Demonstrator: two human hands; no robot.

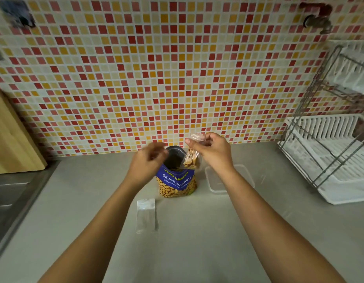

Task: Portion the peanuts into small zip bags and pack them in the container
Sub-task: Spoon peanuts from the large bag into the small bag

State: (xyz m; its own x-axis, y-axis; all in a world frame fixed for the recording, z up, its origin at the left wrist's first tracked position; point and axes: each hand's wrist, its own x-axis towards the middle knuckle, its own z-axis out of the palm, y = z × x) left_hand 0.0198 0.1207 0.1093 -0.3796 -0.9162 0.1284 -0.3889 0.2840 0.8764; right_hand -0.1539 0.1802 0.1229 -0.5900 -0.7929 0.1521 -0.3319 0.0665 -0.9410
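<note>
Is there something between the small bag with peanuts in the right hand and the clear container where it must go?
Nothing visible does. The small zip bag hangs from the right hand above the peanut pack; the clear container sits open just right of it, partly under the forearm.

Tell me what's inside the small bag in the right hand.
Peanuts fill the lower part of the small bag; its top is pinched in the right hand, so the seal is hidden.
</note>
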